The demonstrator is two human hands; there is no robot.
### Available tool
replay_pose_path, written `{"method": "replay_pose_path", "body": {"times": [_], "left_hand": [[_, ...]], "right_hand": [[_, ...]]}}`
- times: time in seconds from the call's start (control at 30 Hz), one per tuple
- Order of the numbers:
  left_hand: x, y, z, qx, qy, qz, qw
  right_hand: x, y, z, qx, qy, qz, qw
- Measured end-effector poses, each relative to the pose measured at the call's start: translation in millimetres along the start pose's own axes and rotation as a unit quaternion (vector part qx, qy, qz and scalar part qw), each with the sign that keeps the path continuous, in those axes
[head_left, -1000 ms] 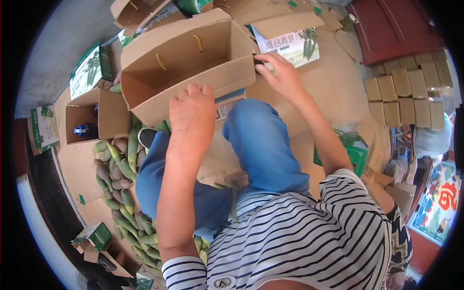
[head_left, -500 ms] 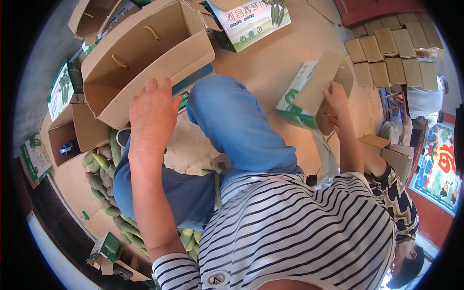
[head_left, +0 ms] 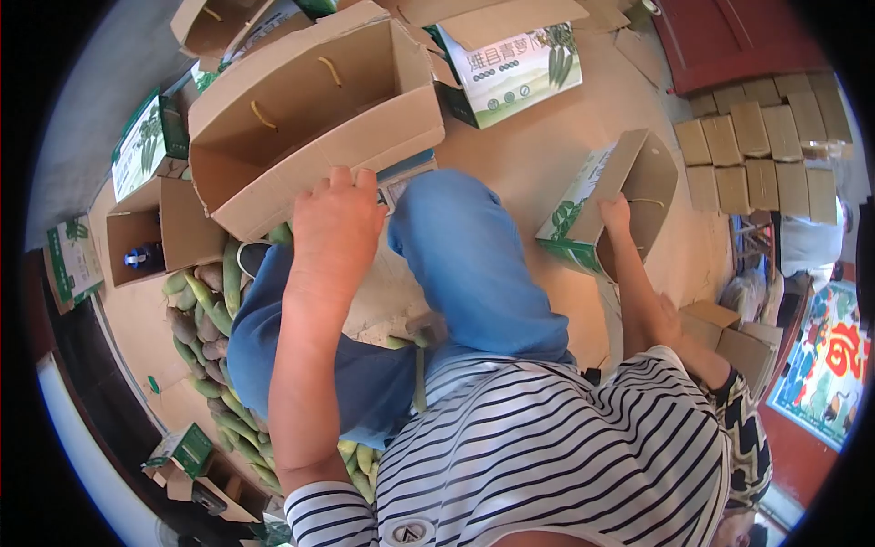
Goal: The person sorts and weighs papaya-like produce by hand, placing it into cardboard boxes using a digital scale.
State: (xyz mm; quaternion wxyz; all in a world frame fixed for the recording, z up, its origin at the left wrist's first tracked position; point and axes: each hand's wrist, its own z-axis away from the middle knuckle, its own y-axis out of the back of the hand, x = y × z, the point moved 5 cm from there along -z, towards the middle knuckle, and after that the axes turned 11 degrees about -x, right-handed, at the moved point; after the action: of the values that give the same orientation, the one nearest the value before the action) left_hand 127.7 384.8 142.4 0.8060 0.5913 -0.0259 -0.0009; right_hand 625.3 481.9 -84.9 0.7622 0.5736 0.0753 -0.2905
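Leaning hard could've tipped the big box [head_left: 273, 191], upper left, while my left hand [head_left: 337, 228] half-curled over its rim, grip unclear, and my right hand [head_left: 616, 217] pinched the smaller box [head_left: 570, 219], centre right.

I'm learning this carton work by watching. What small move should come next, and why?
Probably draw the smaller carton nearer with the right hand: that hand is at its open side, off to the right, while the left hand rests against the near wall of the large open carton.
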Motion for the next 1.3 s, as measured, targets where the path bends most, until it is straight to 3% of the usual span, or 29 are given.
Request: {"method": "replay_pose_path", "body": {"times": [0.07, 0.17, 0.27, 0.37, 0.4, 0.47, 0.67, 0.7, 0.83, 0.9, 0.97, 1.07, 1.17, 1.23, 1.3], "left_hand": [[1.1, -0.9, 0.4, -0.001, 0.001, -0.003, 1.000], [-1.4, -4.4, 0.2, -0.001, 0.000, -0.005, 1.000], [-6.7, -7.7, 0.9, 0.002, 0.001, -0.003, 1.000], [-9.7, -11.4, 1.5, 0.008, 0.008, -0.021, 1.000], [-10.1, -11.9, 0.9, 0.004, 0.012, -0.018, 1.000], [-8.2, -10.7, 0.1, -0.004, 0.015, -0.012, 1.000], [-4.6, -12.9, -2.3, 0.015, -0.002, -0.007, 1.000], [-4.5, -13.5, -3.6, 0.005, 0.000, -0.005, 1.000], [-5.4, -13.2, -6.1, 0.009, 0.006, 0.008, 1.000], [-5.6, -11.6, -6.5, 0.012, 0.003, 0.022, 1.000], [-3.7, -11.6, -5.0, 0.017, 0.001, 0.026, 1.000], [0.8, -13.8, -4.0, 0.026, -0.006, 0.011, 1.000], [4.1, -16.7, -2.8, 0.018, -0.013, -0.010, 1.000], [7.6, -15.9, -1.9, 0.023, -0.015, -0.017, 0.999], [10.5, -14.5, -0.9, 0.004, -0.028, -0.015, 0.999]], "right_hand": [[-5.5, -10.8, -42.3, 0.005, 0.022, 0.011, 1.000], [-66.6, -29.9, -81.6, -0.083, -0.038, -0.073, 0.993], [-129.5, -50.6, -117.7, -0.072, 0.023, -0.149, 0.986], [-187.2, -61.1, -150.8, -0.103, 0.013, -0.297, 0.949], [-197.7, -64.5, -167.4, -0.073, 0.016, -0.324, 0.943], [-206.4, -73.5, -205.6, -0.098, -0.001, -0.327, 0.940], [-277.3, -65.5, -200.8, -0.088, 0.101, -0.294, 0.947], [-286.3, -67.5, -212.2, -0.181, 0.079, -0.256, 0.946], [-307.6, -65.9, -201.5, -0.170, 0.075, -0.235, 0.954], [-294.1, -68.9, -220.9, -0.096, 0.145, -0.094, 0.980], [-291.9, -65.8, -208.4, -0.062, 0.234, -0.022, 0.970], [-296.7, -48.3, -139.8, 0.077, 0.266, 0.015, 0.961], [-339.3, -25.4, -59.7, 0.054, 0.399, -0.126, 0.906], [-385.1, -18.8, 5.5, -0.054, 0.456, -0.160, 0.874], [-430.7, -17.0, 76.9, -0.140, 0.535, -0.078, 0.829]]}}
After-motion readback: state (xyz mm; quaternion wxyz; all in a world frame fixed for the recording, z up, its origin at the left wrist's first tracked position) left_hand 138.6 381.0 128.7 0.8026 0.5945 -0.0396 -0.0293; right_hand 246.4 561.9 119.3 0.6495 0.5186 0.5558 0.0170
